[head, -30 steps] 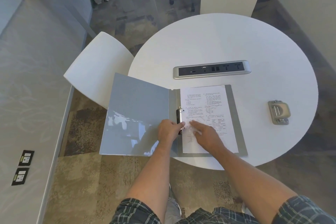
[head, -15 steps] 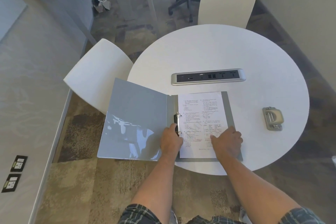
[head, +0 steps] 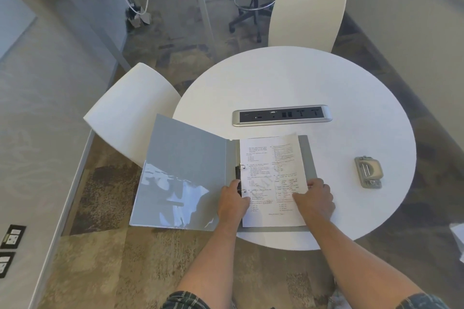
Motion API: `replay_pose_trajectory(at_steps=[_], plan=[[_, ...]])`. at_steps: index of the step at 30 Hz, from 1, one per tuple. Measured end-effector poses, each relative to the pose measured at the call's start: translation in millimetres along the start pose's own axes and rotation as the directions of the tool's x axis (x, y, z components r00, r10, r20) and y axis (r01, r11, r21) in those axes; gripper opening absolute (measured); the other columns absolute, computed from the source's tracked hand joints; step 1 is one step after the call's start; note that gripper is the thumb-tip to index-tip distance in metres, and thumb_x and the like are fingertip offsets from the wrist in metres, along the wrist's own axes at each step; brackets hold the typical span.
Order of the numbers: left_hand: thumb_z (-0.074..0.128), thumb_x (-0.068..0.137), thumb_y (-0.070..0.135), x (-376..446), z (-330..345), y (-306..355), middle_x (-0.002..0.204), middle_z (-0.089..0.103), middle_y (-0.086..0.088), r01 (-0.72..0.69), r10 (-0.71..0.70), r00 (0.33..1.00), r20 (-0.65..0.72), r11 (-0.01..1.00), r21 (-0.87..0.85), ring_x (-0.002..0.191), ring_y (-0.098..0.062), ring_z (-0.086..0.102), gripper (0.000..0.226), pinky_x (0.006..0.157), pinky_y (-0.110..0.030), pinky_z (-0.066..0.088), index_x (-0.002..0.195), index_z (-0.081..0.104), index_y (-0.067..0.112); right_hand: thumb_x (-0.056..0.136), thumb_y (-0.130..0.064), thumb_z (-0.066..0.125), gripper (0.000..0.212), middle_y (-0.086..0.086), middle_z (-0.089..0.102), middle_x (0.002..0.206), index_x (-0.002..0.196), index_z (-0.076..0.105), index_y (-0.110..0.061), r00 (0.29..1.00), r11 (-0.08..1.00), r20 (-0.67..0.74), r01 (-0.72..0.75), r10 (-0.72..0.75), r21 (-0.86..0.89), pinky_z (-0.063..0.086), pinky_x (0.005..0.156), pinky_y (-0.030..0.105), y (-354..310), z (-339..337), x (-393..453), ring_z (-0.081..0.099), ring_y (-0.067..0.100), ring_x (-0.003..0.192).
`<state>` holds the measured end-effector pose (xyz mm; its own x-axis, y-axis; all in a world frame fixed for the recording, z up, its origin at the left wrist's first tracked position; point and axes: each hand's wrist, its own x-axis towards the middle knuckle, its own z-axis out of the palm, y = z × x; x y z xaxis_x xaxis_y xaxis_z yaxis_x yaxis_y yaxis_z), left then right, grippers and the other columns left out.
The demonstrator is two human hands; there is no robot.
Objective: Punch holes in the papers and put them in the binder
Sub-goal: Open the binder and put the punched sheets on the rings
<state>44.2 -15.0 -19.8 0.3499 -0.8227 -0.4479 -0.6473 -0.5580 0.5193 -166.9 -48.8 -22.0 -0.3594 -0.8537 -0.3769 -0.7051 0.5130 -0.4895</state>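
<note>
A grey binder (head: 185,170) lies open at the near left edge of the round white table (head: 313,83), its left cover hanging past the rim. A printed paper (head: 271,165) lies flat on the binder's right half, on the rings (head: 241,178). My left hand (head: 232,202) rests on the paper's left margin at the lower ring, thumb against the ring mechanism. My right hand (head: 313,199) presses on the paper's lower right part, fingers bent at its right edge. A grey hole punch (head: 368,172) sits alone at the table's right.
A silver power strip (head: 281,115) is set into the table's middle. One white chair (head: 130,113) stands left of the table, another (head: 306,17) behind it. A black stool (head: 253,0) and a glass partition stand farther back. Floor sockets (head: 11,236) are at lower left.
My right hand has slid from the paper's left margin to its lower right edge. My left hand stays at the rings. The view has tilted up, showing more of the room.
</note>
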Motion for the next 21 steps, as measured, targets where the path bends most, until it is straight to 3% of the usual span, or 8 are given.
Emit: replay_pose_trajectory(at_steps=[3,5,7,9,11,13,17,21], plan=[[0.072,0.089,0.035,-4.2,-5.0,7.9,0.117,0.047,-0.002,-0.028,0.034,0.996,-0.084,0.997,0.076,0.099,-0.021,0.06,0.051,0.074,-0.032,0.049,0.134,0.05,0.024,0.087,-0.03,0.074,0.028,-0.005,0.066,0.102,0.104,0.052,-0.024,0.997,0.98,0.044,0.054,-0.064,0.192,0.05,0.07,0.031,-3.0,-9.5,-1.0,0.063,0.017,0.084],[0.071,0.091,0.038,-5.6,-7.2,18.4,0.121,0.053,-0.001,-0.075,0.079,0.988,-0.131,0.997,0.036,0.103,-0.02,0.062,0.047,0.078,-0.03,0.05,0.132,0.056,0.021,0.092,-0.036,0.071,0.022,-0.008,0.068,0.098,0.101,0.058,-0.021,0.983,0.93,0.096,0.112,-0.154,0.349,0.045,0.062,0.022,-8.7,-15.3,-3.3,0.063,0.008,0.08],[0.068,0.094,0.04,-4.4,-8.9,32.9,0.117,0.066,0.001,-0.127,0.117,0.988,-0.103,0.987,-0.095,0.1,-0.016,0.066,0.039,0.083,-0.029,0.052,0.125,0.067,0.017,0.093,-0.046,0.068,0.023,-0.013,0.072,0.095,0.096,0.067,-0.022,0.95,0.854,0.155,0.165,-0.272,0.494,0.046,0.067,0.022,-15.4,-18.3,-6.0,0.067,0.005,0.088],[0.066,0.095,0.043,-4.7,-11.2,49.6,0.099,0.076,0.002,-0.141,0.132,0.99,-0.05,0.944,-0.299,0.085,-0.013,0.072,0.033,0.08,-0.031,0.056,0.103,0.077,0.014,0.094,-0.053,0.062,0.028,-0.018,0.075,0.098,0.097,0.074,-0.029,0.91,0.805,0.214,0.182,-0.355,0.565,0.05,0.078,0.026,-20.3,-15.8,-8.1,0.07,0.004,0.096],[0.067,0.094,0.046,-4.0,-12.1,62.6,0.079,0.077,0.0,-0.108,0.121,0.993,-0.002,0.874,-0.474,0.071,-0.012,0.075,0.039,0.075,-0.037,0.06,0.081,0.077,0.011,0.096,-0.05,0.063,0.025,-0.019,0.076,0.104,0.104,0.077,-0.032,0.881,0.775,0.246,0.186,-0.403,0.604,0.052,0.089,0.029,-24.6,-11.5,-10.7,0.069,0.001,0.101],[0.071,0.092,0.043,-3.4,-12.2,68.9,0.068,0.073,0.0,-0.107,0.13,0.992,0.004,0.834,-0.541,0.065,-0.011,0.073,0.037,0.07,-0.039,0.061,0.069,0.074,0.014,0.094,-0.04,0.07,0.018,-0.014,0.077,0.106,0.108,0.077,-0.031,0.861,0.742,0.243,0.205,-0.446,0.638,0.052,0.095,0.03,-29.0,-9.9,-14.1,0.07,0.004,0.102],[0.076,0.09,0.032,-0.3,-14.2,65.1,0.088,0.078,0.0,-0.048,0.09,0.995,0.032,0.765,-0.642,0.069,-0.016,0.073,0.02,0.06,-0.026,0.059,0.087,0.082,0.014,0.089,-0.034,0.078,0.017,-0.016,0.076,0.107,0.105,0.078,-0.03,0.857,0.729,0.224,0.226,-0.464,0.646,0.055,0.091,0.031,-32.2,-10.8,-17.4,0.072,0.006,0.098],[0.078,0.089,0.033,-1.1,-13.8,58.0,0.091,0.079,-0.002,-0.006,0.075,0.995,0.072,0.731,-0.683,0.075,-0.02,0.075,0.02,0.063,-0.027,0.059,0.087,0.082,0.013,0.084,-0.037,0.082,0.025,-0.013,0.076,0.107,0.107,0.077,-0.028,0.849,0.717,0.228,0.226,-0.477,0.659,0.057,0.086,0.03,-32.5,-10.4,-19.0,0.074,0.007,0.096]])
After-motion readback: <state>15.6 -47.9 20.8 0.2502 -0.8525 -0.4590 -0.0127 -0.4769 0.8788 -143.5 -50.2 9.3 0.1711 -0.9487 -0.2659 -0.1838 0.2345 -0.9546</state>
